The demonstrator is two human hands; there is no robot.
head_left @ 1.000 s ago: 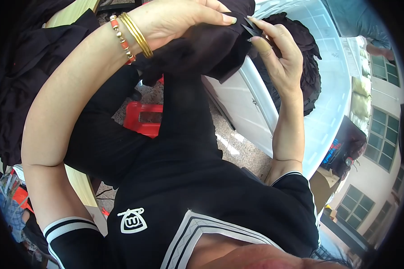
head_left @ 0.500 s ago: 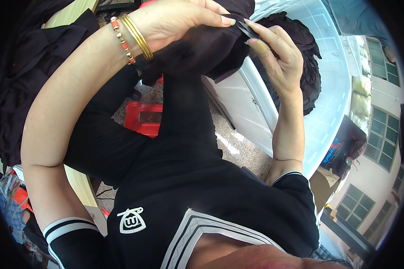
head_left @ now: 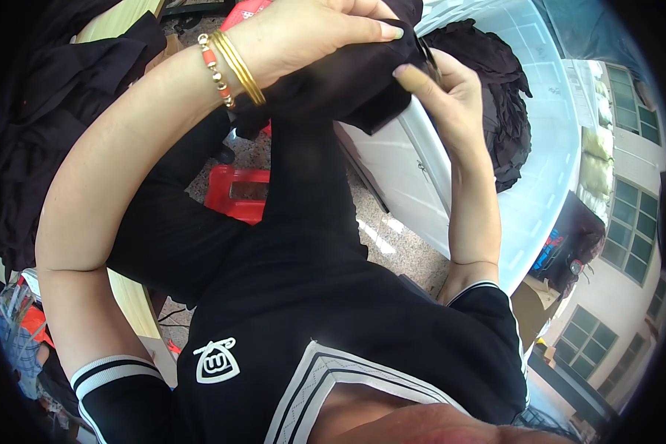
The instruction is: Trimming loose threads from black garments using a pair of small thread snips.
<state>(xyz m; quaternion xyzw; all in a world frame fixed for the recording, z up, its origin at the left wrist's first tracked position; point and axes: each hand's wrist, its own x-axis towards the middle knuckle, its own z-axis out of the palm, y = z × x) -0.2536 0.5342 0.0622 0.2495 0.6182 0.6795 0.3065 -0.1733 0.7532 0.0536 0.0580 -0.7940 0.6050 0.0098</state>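
My left hand (head_left: 325,26) pinches a dark, nearly black garment (head_left: 333,85) between thumb and fingers, at the top of the view; its fingertips are partly cut off or hidden. The cloth hangs in folds above my lap. In my right hand (head_left: 451,89) is a small pair of thread snips (head_left: 427,53), seen edge-on at the right side of the cloth, its tips lost against the dark fabric. The right thumb, with a yellowish cover on it, lies along the garment's edge, and the other fingers curl behind the snips.
To the right stands a large translucent tub (head_left: 559,163) holding a heap of dark cloth (head_left: 507,118). A white cabinet-like box (head_left: 392,159) is beside my leg. A red stool (head_left: 237,194) stands on the speckled floor. More dark fabric (head_left: 37,148) is piled at the left.
My right hand has turned and dropped slightly, so the snips' blades no longer point plainly leftward. My left hand and the garment have shifted a little to the right.
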